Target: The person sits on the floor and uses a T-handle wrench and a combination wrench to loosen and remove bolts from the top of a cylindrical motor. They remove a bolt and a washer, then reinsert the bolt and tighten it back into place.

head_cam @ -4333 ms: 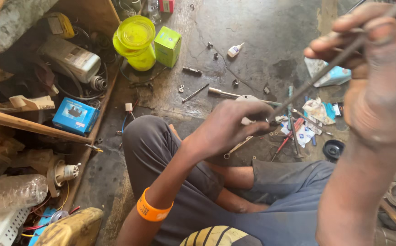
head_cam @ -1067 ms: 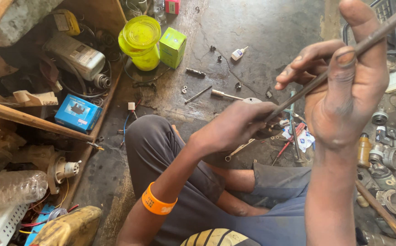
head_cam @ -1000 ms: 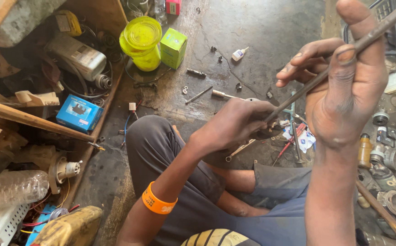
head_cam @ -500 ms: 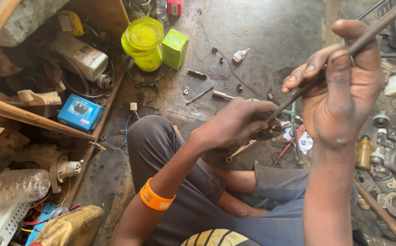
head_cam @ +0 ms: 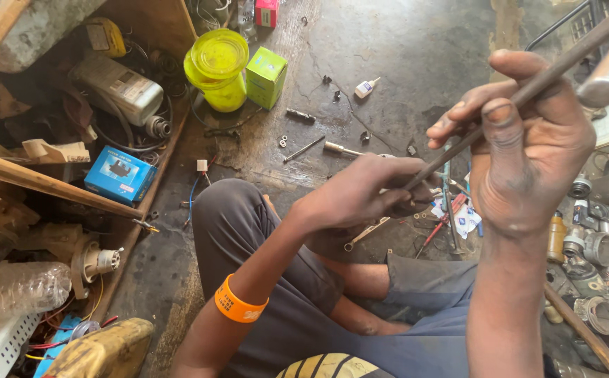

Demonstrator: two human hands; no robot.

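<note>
I sit cross-legged on a stained concrete floor. My right hand (head_cam: 532,150) is raised close to the camera and grips a long thin metal rod (head_cam: 563,59) that slants down to the left. My left hand (head_cam: 360,192), with an orange wristband (head_cam: 238,304) on its forearm, closes around the rod's lower end over my lap. What the rod's tip touches is hidden under the fingers. A thicker metal bar crosses the top right corner, blurred.
A yellow lidded jar (head_cam: 217,66) and a green box (head_cam: 266,75) stand on the floor ahead, with a small glue bottle (head_cam: 365,87), bolts and a wrench (head_cam: 364,233) nearby. A blue box (head_cam: 119,175), a motor and wooden scraps crowd the left. Metal parts pile up at right.
My right hand has shifted slightly right and nearer the camera with the rod. My left hand stays on the rod's lower end.
</note>
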